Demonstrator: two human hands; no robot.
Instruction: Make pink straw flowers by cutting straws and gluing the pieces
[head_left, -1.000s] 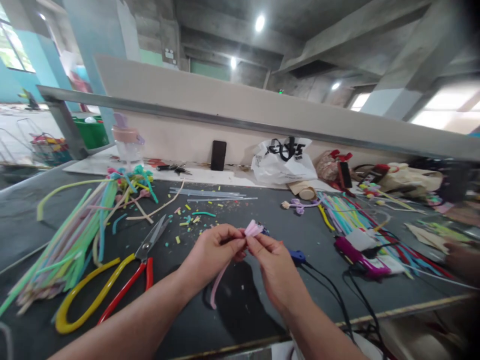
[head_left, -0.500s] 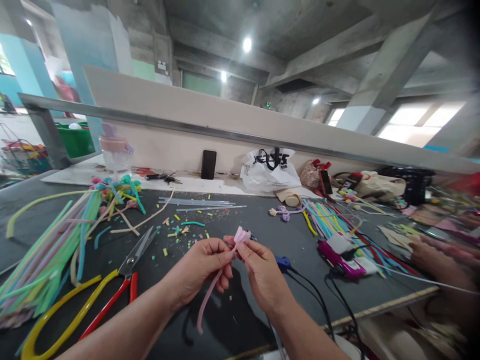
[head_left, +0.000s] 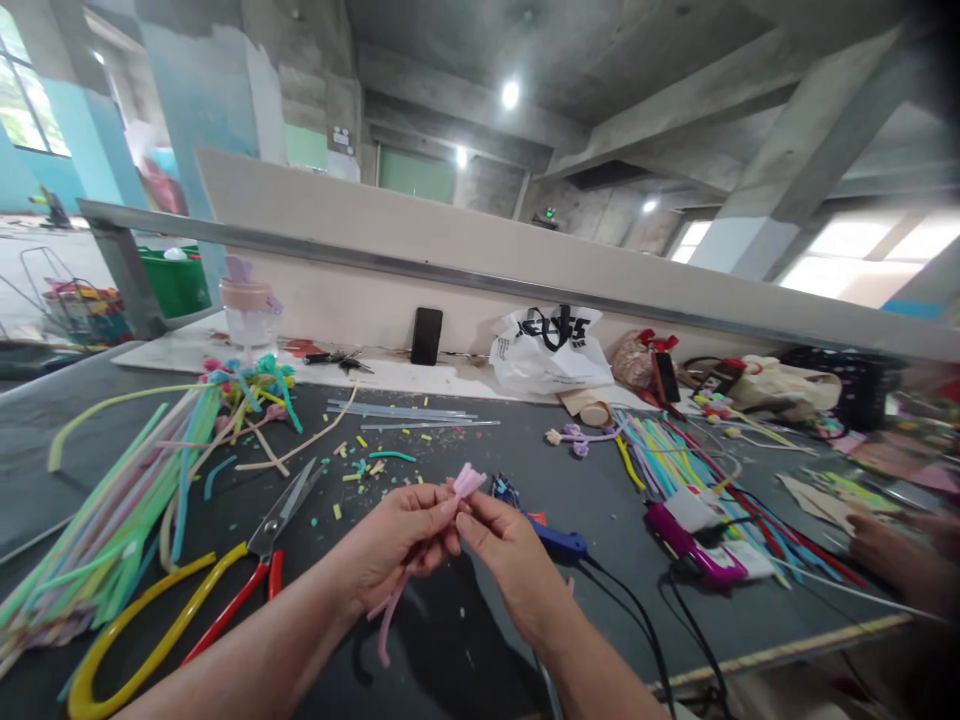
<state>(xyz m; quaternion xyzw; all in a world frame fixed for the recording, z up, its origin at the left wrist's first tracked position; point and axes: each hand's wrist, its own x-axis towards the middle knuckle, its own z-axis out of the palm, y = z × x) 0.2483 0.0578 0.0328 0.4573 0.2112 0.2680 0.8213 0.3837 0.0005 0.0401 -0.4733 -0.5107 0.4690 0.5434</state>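
Low over the dark table, my left hand (head_left: pixel 412 525) pinches a pink pipe cleaner (head_left: pixel 469 482) whose folded, fanned-out end sticks up past the fingertips. Its thin tail hangs below that hand. My right hand (head_left: pixel 499 535) closes its thumb and fingers on the same piece just under the fanned end; the exact grip point is partly hidden. Beside the right hand lies a blue glue gun (head_left: pixel 559 541) with a black cord. To the left, large scissors (head_left: pixel 271 530) with yellow and red handles rest with their blades apart.
A bundle of pastel pipe cleaners (head_left: pixel 127 520) covers the left side; another bundle (head_left: pixel 667 455) lies right, by a magenta tool (head_left: pixel 694 550). Clear sticks (head_left: pixel 412 412) and scraps are scattered mid-table. A phone (head_left: pixel 427 335) leans behind. A co-worker's hand (head_left: pixel 881 545) is at far right.
The view has shifted slightly, so the table appears farther right. The pink pipe cleaner has turned, its fanned end now tilting right and its tail swung left. Both hands keep hold.
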